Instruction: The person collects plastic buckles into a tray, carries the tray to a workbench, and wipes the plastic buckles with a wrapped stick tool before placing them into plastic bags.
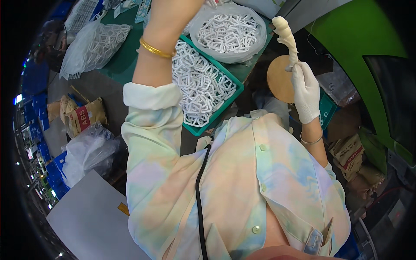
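Observation:
My right hand [306, 93], in a white glove, is closed around the lower end of a twisted, knobbly cream-coloured strand [284, 34], which stands upright above the fist. At the top edge is my bare left hand [182, 9], its fingers cut off by the frame, so what they hold does not show. A gold bangle rings that wrist. Below my left hand lies a green tray [237, 90] heaped with small white plastic frame-shaped pieces [201, 84]. Beside it, a clear plastic bag [262, 37] stands open, full of similar white pieces.
Another clear bag of white pieces [93, 47] lies at the left of the green table [123, 58]. A round wooden stool top [278, 79] shows beside my glove. Brown sacks [84, 115] and crumpled plastic [89, 147] lie at left; a green machine panel [351, 43] rises at right.

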Action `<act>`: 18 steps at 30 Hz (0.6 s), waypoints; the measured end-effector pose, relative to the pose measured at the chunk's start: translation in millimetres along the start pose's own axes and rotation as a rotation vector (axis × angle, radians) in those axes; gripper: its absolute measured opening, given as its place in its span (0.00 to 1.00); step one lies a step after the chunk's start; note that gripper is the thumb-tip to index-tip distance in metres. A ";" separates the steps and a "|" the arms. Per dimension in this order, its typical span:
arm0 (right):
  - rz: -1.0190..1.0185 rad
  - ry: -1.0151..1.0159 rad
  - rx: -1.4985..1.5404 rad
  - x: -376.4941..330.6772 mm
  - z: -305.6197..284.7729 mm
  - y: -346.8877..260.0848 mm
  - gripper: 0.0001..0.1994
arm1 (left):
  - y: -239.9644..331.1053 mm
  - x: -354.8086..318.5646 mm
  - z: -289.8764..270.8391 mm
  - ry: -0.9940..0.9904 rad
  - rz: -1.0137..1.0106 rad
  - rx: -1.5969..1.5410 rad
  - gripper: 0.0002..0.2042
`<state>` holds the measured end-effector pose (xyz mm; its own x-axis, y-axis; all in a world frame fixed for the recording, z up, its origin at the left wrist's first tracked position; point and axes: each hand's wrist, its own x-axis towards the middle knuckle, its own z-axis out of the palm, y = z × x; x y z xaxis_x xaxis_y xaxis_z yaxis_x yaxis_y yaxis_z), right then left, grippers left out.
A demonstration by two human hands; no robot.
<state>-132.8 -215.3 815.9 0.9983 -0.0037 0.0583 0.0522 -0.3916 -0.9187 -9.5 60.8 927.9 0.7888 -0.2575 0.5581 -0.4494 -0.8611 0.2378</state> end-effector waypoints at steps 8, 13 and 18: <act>0.027 0.015 -0.018 -1.2 -0.6 4.8 0.13 | 3.5 9.0 -12.5 0.061 0.058 -0.131 0.11; 0.015 0.015 -0.017 -0.7 1.7 0.4 0.13 | -18.7 8.8 -4.9 -0.056 0.046 -0.092 0.11; -0.005 0.034 -0.043 1.1 0.3 3.6 0.13 | -13.1 10.8 -6.9 -0.040 0.001 -0.218 0.12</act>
<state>-131.5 -216.4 812.5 0.9965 -0.0322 0.0767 0.0554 -0.4306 -0.9008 2.1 72.3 936.3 0.8021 -0.2797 0.5276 -0.5273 -0.7464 0.4059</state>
